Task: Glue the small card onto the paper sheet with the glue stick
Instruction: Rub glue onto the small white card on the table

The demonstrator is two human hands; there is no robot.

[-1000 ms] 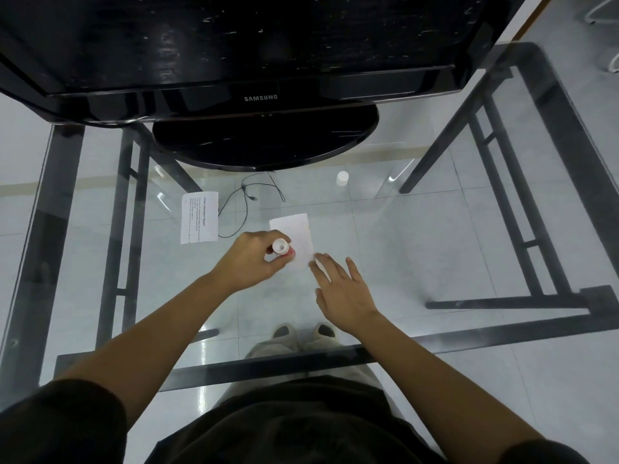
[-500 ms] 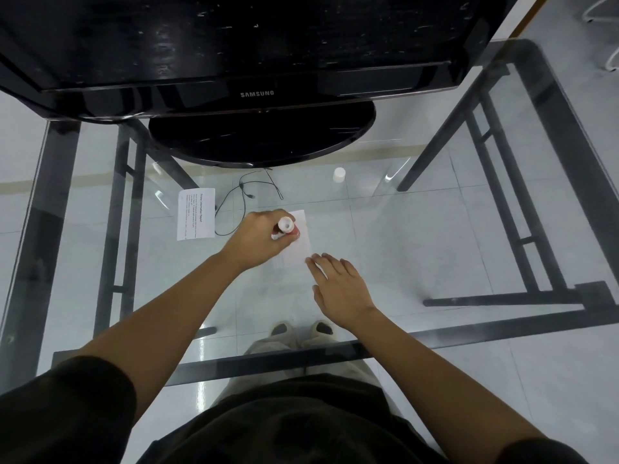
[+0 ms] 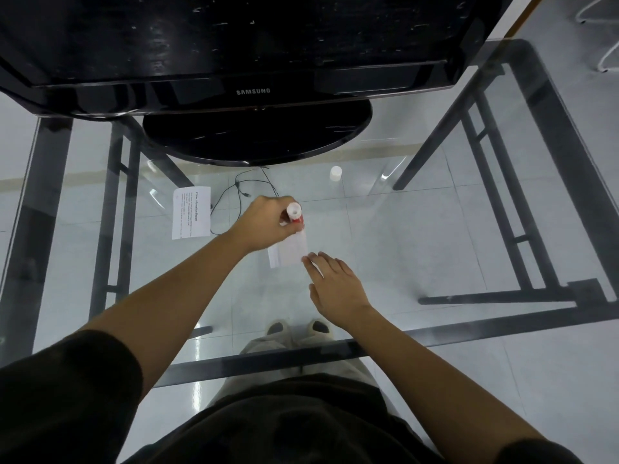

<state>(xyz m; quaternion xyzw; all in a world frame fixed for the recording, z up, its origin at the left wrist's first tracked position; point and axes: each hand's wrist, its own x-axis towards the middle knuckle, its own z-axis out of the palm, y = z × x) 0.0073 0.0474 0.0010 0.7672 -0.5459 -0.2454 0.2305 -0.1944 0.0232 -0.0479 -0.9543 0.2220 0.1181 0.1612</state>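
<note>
My left hand is closed around a red and white glue stick, held upright with its lower end down on the far part of a small white card. The card lies flat on the glass table; the hand hides its far end. My right hand rests with spread fingers, its fingertips on the card's near right corner. A printed paper sheet lies flat on the glass to the left of my left hand, apart from the card.
A black Samsung monitor on a round stand fills the far side of the glass table. A small white cap stands at the far right of the card. A thin black cable runs beyond my left hand.
My left hand has slid the glue stick away from me along the card, toward its far end. My right hand has stayed pressing the card's near corner.
</note>
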